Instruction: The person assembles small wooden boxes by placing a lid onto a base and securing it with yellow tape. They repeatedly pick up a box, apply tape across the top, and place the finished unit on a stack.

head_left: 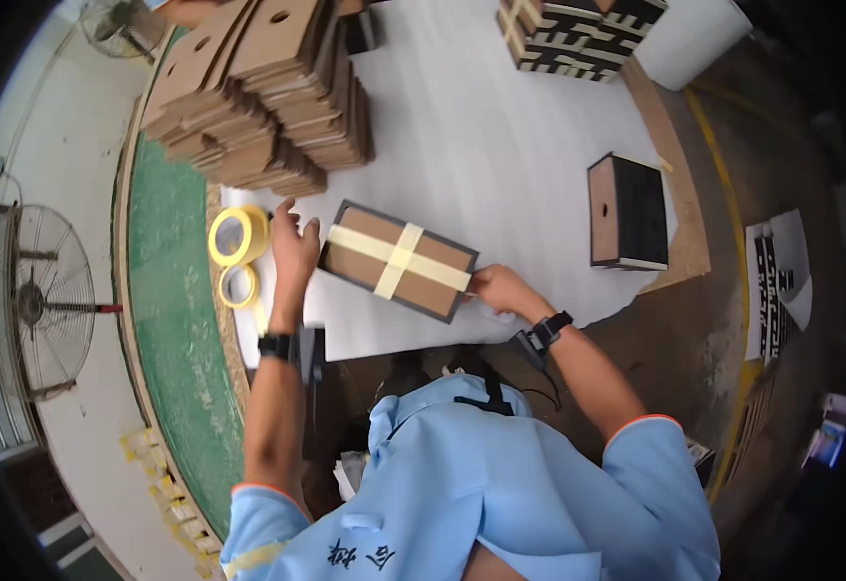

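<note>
A flat brown cardboard box point(355, 259) with dark edges lies tilted in front of me, with two strips of cream masking tape point(400, 259) crossed over its face. My right hand point(500, 290) is closed on the box's right end, its fingertips partly hidden. At the left end my left hand point(295, 247) has its fingers apart and holds nothing; whether it touches the box I cannot tell. Left of that hand lie a large yellow tape roll point(256, 235) and a smaller yellow tape roll point(224, 292).
Tall stacks of brown cardboard pieces point(297, 107) with round holes stand at the back left. A black-sided box point(641, 213) stands at the right, and taped black boxes point(578, 44) are piled behind. White sheeting point(442, 116) covers the table. Another person's arm point(189, 12) shows at the top.
</note>
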`<state>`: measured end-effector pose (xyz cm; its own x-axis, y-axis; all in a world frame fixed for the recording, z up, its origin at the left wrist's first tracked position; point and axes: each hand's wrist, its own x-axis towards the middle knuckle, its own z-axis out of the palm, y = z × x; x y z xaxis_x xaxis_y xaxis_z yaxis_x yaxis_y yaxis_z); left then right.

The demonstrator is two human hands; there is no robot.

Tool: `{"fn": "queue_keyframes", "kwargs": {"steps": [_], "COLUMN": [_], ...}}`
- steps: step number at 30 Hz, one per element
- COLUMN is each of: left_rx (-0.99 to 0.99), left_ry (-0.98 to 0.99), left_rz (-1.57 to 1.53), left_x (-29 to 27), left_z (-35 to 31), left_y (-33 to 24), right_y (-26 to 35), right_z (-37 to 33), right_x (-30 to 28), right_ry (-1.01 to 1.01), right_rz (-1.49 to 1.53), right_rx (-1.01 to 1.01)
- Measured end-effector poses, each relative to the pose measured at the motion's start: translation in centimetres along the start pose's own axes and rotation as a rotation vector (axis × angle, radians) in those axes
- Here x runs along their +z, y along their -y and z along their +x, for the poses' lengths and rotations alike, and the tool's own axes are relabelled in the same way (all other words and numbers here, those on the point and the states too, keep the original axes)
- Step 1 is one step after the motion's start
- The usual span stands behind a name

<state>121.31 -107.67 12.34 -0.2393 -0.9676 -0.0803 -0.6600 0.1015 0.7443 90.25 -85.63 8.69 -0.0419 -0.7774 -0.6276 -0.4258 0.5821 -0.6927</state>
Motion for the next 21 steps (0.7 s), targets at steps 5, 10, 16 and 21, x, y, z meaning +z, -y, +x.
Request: {"fn": "queue_keyframes", "kwargs": {"steps": [5,10,16,21], "left_rx": [0.612,0.57,0.505,0.47], "left_ry": [-0.012,0.123,0.024,0.021], "left_rz": [0.418,0.47,0.806,0.555], "left_x": [8.0,10.8,13.6,11.1], "left_z": [-11.5,-13.5,-13.3,-13.1], "left_y": [-14.4,-15.9,-15.4,-17.1], "right_y": [1.9,-2.8,-5.3,-9.2], "right_z": [-1.0,0.6,-10.6,-16.1], "right_x": [-0.1,2.8,6.6,1.3], "right_ry": [-0.02,-0.165,-0.488,-0.31], "right_rz": [-0.12,-0.036,0.236,0.492], "right_rx": [-0.006,-0.041,-0.33,-0.108]}}
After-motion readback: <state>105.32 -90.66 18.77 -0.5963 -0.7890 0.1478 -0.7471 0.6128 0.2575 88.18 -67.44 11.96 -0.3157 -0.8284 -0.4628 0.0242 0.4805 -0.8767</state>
